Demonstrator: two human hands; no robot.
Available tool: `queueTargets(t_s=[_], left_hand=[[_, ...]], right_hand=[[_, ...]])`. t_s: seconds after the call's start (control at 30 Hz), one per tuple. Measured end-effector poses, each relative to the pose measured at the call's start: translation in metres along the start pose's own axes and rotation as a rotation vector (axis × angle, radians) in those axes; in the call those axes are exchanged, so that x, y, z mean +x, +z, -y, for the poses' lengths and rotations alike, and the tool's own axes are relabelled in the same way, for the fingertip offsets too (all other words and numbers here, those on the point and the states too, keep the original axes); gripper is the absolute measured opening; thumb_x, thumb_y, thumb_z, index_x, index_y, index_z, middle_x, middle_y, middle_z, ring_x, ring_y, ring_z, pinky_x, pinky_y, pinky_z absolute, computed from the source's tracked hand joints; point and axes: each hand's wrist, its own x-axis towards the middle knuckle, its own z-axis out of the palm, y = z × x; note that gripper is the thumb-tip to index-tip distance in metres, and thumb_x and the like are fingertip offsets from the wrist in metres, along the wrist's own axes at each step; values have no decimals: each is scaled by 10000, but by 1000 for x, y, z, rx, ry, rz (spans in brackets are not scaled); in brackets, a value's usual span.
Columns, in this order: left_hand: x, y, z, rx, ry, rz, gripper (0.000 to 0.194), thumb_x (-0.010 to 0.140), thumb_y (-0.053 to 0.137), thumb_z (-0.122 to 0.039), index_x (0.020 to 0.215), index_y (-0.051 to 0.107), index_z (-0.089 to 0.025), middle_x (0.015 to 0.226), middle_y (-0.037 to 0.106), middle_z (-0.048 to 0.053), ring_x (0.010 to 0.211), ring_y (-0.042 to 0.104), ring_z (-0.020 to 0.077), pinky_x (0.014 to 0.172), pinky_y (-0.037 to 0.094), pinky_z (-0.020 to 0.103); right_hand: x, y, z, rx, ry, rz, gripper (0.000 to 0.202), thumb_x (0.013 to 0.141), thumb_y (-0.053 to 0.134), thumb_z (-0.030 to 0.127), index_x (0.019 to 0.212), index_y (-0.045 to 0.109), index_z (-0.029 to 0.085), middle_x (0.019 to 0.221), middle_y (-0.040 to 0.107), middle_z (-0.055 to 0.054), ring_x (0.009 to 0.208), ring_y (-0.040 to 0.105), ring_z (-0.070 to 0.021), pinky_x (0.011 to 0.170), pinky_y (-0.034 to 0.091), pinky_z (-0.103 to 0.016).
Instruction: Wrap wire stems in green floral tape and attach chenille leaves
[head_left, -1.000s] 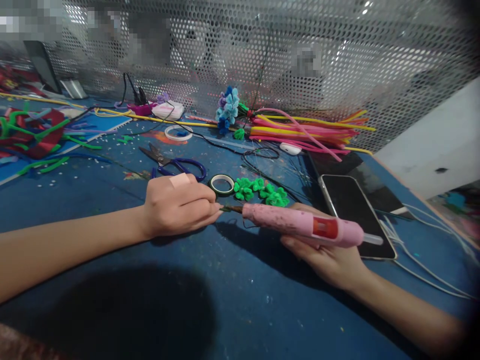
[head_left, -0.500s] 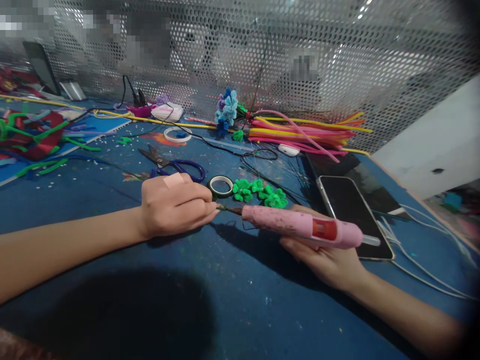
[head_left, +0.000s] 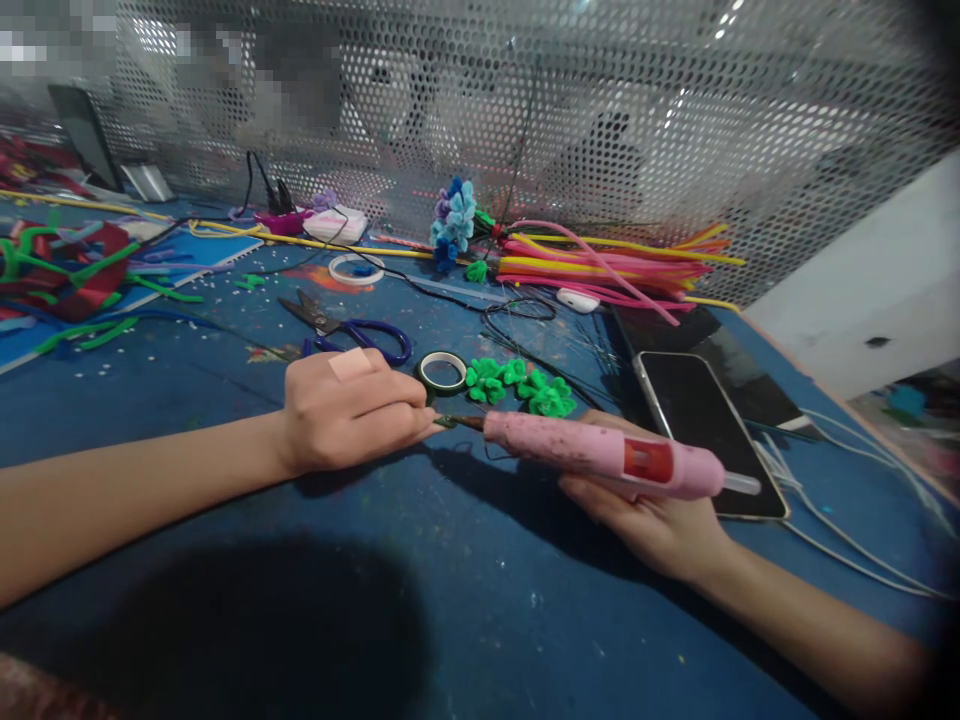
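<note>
While the left hand (head_left: pixel 352 410) pinches a small dark-green piece (head_left: pixel 445 421) between its fingertips over the blue bench (head_left: pixel 480 610), the right hand (head_left: pixel 652 525) has its grip closed around a pink hot-glue gun (head_left: pixel 562 441), which hides some of the fingers. The gun's dark nozzle (head_left: pixel 471 423) points at the green piece, though whether they touch is too small to tell. Just beyond lie a tape roll (head_left: pixel 423 378) and green fuzzy flowers (head_left: pixel 552 394); blue-handled scissors (head_left: pixel 322 322) rest behind the left hand, a smartphone (head_left: pixel 709 430) beside the right.
</note>
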Motion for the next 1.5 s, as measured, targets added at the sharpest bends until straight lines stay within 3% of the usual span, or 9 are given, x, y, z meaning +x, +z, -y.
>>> queueTargets(t_s=[0.6,0.87,1.03,1.13,1.23,1.3,1.4,1.43,1.5], left_hand=[[-7,-3,1,-43,9,43,16,756,621,-228,772,623,-228,603,661,-53,507,561,81,461,412,192],[-13,-5,-10,-84,-195,110,135,829,530,-200,840,644,-273,635,675,-46,588,591,112,530,417,241],[-9,-3,-9,-94,-164,81,62,800,579,-266,829,624,-236,604,664,-46,549,578,97,498,403,214],[-6,0,-2,-149,-168,117,214,744,612,-411,800,581,-207,642,668,-33,545,569,96,504,416,211],[-4,0,12,-290,-191,301,606,678,526,-641,1018,542,-139,915,667,95,780,604,194,690,480,311],[-2,-1,25,-350,-309,514,898,639,433,-753,1211,430,-61,1156,557,212,1017,534,300,835,443,420],[-1,-5,42,-513,-491,730,684,783,385,-625,1285,396,-161,1376,389,144,1255,341,317,953,361,460],[0,-5,47,-582,-582,701,581,793,436,-570,1236,459,-194,1365,417,104,1254,352,303,942,377,447],[0,-5,56,-693,-869,402,394,778,538,-463,1063,581,-194,1195,578,68,1115,511,249,851,452,383]], right_hand=[[1,-1,0,-28,-94,45,24,787,533,229,784,529,205,681,560,-23,604,562,-140,523,478,-256],[0,-1,0,-46,-97,41,47,763,530,212,799,555,228,687,563,-30,590,562,-159,509,469,-282],[0,-1,0,-26,-81,36,30,762,543,233,783,563,224,678,566,-28,590,563,-160,514,471,-281],[1,0,0,21,-38,10,27,766,549,234,761,553,208,654,552,-17,572,550,-143,495,466,-255],[1,0,-1,20,29,-68,113,775,547,266,682,547,203,553,525,10,475,504,-116,429,420,-227],[1,-1,-3,-16,83,-153,253,791,532,287,555,506,200,449,483,27,395,447,-95,389,370,-215],[2,-3,-7,-28,208,-269,407,817,516,305,437,434,184,381,449,28,357,404,-72,379,329,-205],[2,-3,-9,-17,251,-293,423,819,519,317,429,434,178,382,451,25,361,407,-69,384,327,-204],[2,-2,-12,19,321,-316,435,816,529,350,430,445,168,390,457,22,371,413,-67,394,328,-203]])
